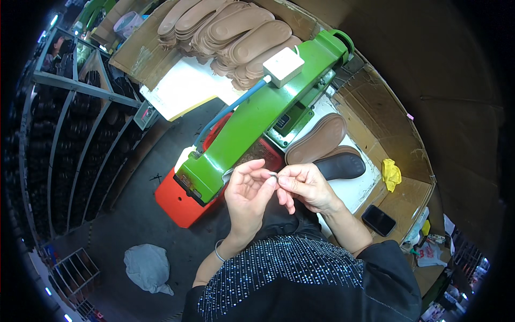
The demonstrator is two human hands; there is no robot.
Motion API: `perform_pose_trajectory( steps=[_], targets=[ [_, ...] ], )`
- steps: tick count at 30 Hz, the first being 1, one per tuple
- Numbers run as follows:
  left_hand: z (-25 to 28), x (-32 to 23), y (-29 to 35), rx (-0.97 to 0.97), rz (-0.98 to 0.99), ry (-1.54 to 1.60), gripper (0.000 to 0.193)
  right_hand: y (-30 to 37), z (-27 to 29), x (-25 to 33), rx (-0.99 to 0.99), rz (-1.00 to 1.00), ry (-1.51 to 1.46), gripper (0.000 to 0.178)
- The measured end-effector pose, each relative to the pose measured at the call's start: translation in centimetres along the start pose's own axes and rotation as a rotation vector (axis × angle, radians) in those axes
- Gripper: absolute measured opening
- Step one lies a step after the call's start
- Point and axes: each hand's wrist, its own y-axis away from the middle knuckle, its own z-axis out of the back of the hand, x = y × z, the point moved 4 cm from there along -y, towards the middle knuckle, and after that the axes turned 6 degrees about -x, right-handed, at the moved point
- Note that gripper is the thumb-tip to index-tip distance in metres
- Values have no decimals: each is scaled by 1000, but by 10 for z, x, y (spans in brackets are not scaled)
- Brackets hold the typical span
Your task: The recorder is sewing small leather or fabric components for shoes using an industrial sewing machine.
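Observation:
My left hand [247, 196] and my right hand [310, 187] meet in front of my chest, thumb and finger of each pinched. Between their fingertips is a small dark piece [274, 175], too small to make out. Just behind the hands rises the green arm [244, 126] of a machine, with a white box [284, 66] and a blue cable [230, 111] on it. Right of the arm, a stack of brown shoe soles [317, 140] and a black sole [341, 165] lie on the white table [358, 187].
Piles of brown soles [241, 27] fill the far end by cardboard walls [389, 102]. A phone [379, 220] and a yellow cloth [391, 175] lie at right. The machine's red-orange base [183, 203] stands left, a grey bundle [147, 267] on the floor, a shoe rack [64, 145] beyond.

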Motion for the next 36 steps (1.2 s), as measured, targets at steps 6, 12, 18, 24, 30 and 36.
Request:
perform_pose_trajectory(
  steps=[6,12,18,24,30,36],
  targets=[
    [4,-1,-3,-5,0,-6,34,-5,-3,0,-2,10,13,24],
    [-17,-9,-5,30,-16,-104,36,-1,10,20,-34,55,11,23],
    [-27,-33,-3,4,-380,-389,36,-7,94,80,-266,266,-25,21],
    [-54,-33,-36,-53,-629,-625,34,-23,184,159,-384,434,-164,14],
    [-52,-27,-55,-232,-919,-947,24,-79,220,192,-404,333,-290,12],
    [-44,-18,-56,-228,-999,-1116,21,-100,235,200,-386,204,-243,10]
  ],
)
